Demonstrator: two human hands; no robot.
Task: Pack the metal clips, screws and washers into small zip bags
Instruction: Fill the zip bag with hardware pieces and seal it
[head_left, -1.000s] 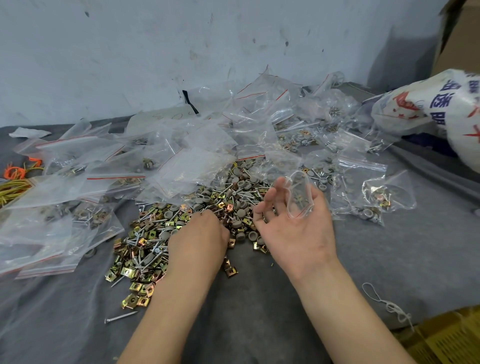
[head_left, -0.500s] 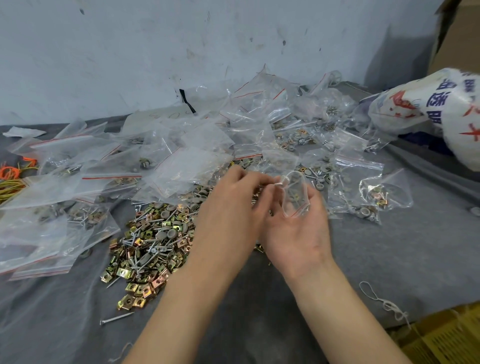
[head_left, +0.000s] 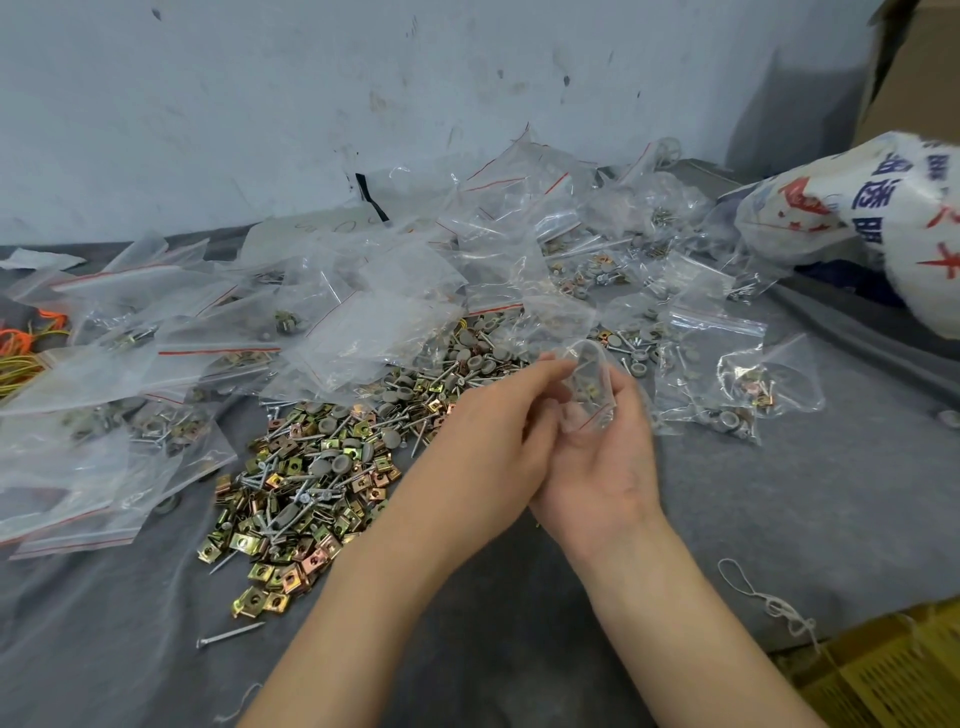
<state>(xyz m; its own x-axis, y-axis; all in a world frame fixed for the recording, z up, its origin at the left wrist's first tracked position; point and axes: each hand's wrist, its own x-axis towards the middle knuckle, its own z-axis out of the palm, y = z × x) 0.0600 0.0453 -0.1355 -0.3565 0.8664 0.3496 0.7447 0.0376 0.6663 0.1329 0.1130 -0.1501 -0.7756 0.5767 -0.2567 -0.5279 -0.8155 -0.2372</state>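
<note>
Head view: both bare forearms reach in from the bottom edge and meet just right of the loose pile (head_left: 311, 483) of brass-coloured metal clips, screws and grey washers on the grey cloth surface (head_left: 779, 493). The right hand (head_left: 605, 457) lies palm up, fingers curled round a small zip bag (head_left: 592, 389) whose mouth gapes open; a few clips show through the plastic. The left hand (head_left: 493, 441) is turned palm down, touching the right palm. Its thumb and forefinger stretch to the bag's rim, and I cannot tell whether they pinch a part, the plastic or nothing. The held bag hangs above the pile's right edge. Behind the pile spreads a heap of clear zip bags (head_left: 363, 322). Filled bags (head_left: 727, 374) lie right of the pile, past the hands. One stray screw (head_left: 231, 635) lies in front of the pile, apart from it.
</note>
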